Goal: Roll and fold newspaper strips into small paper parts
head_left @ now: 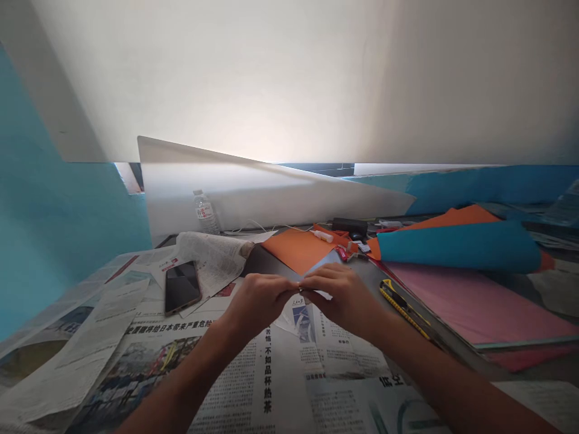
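Note:
My left hand (265, 294) and my right hand (341, 295) meet fingertip to fingertip above the newspaper (239, 367). Both are closed in a pinch, thumbs below and fingers on top. A tiny pale bit shows where the fingertips touch, too small to name. Just under the hands lies a whitish scrap (288, 322) on the printed sheets; whether it touches the fingers I cannot tell. Beyond the fingertips is an orange sheet of paper (294, 250). A yellow and black utility knife (404, 308) rests to the right of my right hand.
At left a phone (182, 287) lies on newspaper, with a water bottle (205, 212) behind it. A white glue bottle (322, 236) sits on the orange paper. To the right are a blue paper roll (456, 247) and pink sheets (479, 301). A white board (253, 193) leans at the back.

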Action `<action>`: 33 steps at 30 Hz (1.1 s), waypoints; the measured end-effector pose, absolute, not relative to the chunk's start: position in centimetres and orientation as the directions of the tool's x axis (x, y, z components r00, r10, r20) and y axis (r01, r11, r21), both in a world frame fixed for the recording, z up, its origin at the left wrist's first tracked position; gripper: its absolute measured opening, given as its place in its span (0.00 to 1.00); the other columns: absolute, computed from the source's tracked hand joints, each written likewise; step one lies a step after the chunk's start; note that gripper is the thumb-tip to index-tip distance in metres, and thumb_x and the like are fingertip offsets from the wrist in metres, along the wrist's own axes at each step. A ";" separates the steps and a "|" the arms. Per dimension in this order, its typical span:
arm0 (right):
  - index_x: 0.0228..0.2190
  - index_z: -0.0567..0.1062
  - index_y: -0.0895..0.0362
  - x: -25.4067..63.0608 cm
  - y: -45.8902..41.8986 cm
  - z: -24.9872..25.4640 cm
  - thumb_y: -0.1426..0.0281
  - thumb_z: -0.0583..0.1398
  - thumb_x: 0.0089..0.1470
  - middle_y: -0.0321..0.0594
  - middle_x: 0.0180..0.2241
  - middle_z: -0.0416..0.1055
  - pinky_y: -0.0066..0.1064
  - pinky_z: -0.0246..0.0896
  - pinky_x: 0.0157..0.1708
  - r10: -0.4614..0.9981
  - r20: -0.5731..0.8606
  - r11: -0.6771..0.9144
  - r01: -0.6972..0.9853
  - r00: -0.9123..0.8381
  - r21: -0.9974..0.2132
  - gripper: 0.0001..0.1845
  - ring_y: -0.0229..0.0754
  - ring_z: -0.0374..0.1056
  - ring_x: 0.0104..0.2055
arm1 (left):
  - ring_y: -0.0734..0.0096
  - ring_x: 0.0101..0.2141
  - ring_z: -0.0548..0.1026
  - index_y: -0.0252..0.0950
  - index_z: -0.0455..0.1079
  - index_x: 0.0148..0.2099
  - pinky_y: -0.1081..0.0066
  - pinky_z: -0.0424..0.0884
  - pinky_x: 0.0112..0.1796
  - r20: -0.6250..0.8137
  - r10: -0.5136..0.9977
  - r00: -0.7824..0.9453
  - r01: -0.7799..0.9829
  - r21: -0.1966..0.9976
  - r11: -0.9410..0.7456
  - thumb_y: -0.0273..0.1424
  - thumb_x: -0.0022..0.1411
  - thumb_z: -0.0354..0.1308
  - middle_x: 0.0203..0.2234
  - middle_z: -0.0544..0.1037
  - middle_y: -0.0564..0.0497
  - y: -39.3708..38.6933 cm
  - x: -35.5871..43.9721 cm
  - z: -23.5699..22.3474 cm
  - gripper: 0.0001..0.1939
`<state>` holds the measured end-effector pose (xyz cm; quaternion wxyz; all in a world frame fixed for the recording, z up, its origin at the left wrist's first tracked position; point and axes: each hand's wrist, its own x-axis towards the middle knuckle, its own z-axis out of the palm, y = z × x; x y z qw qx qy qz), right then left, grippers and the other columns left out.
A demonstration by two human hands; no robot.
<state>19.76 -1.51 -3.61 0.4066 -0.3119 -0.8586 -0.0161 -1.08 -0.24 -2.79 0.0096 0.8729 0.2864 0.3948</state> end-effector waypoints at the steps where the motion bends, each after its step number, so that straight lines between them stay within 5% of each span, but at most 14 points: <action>1: 0.36 0.78 0.54 19.6 -1.6 -3.8 0.71 0.58 0.61 0.38 0.30 0.79 0.35 0.61 0.36 0.500 0.712 0.810 0.556 -0.494 -0.183 0.07 0.42 0.73 0.33 | 0.68 0.27 0.81 0.37 0.79 0.37 0.74 0.71 0.29 0.676 0.504 0.537 0.495 0.231 -0.838 0.26 0.62 0.59 0.29 0.83 0.51 -0.3 -0.9 -2.9 0.07; 12: 0.32 0.77 0.55 22.9 1.2 -3.6 0.70 0.57 0.62 0.40 0.30 0.80 0.33 0.64 0.34 0.504 0.778 0.739 0.653 -0.375 -0.164 0.10 0.43 0.74 0.32 | 0.71 0.22 0.77 0.38 0.78 0.31 0.74 0.69 0.27 0.678 0.664 0.314 0.661 0.346 -0.666 0.29 0.59 0.63 0.22 0.81 0.54 2.7 -4.9 -2.0 0.05; 18: 0.34 0.77 0.56 21.4 -0.1 -3.6 0.71 0.57 0.62 0.40 0.30 0.79 0.31 0.63 0.33 0.458 0.766 0.819 0.549 -0.451 -0.166 0.08 0.41 0.73 0.31 | 0.72 0.30 0.79 0.36 0.77 0.37 0.76 0.72 0.34 0.702 0.547 0.456 0.469 0.333 -0.818 0.26 0.58 0.64 0.31 0.82 0.51 1.0 -2.8 -2.1 0.03; 27: 0.35 0.77 0.56 21.0 -0.8 -3.0 0.72 0.57 0.62 0.39 0.29 0.79 0.31 0.61 0.32 0.434 0.771 0.838 0.522 -0.467 -0.155 0.08 0.41 0.71 0.30 | 0.72 0.30 0.77 0.36 0.74 0.34 0.74 0.71 0.33 0.768 0.480 0.424 0.360 0.344 -0.867 0.23 0.60 0.61 0.30 0.81 0.51 0.1 -1.5 -2.3 0.03; 33: 0.32 0.78 0.56 20.4 -1.3 -2.8 0.72 0.58 0.59 0.38 0.26 0.78 0.27 0.60 0.29 0.611 0.659 0.777 0.491 -0.439 -0.393 0.07 0.37 0.70 0.28 | 0.74 0.27 0.73 0.36 0.69 0.31 0.74 0.67 0.30 0.686 0.569 0.453 0.445 0.379 -0.811 0.26 0.62 0.57 0.25 0.77 0.53 -0.2 -1.7 -2.1 0.06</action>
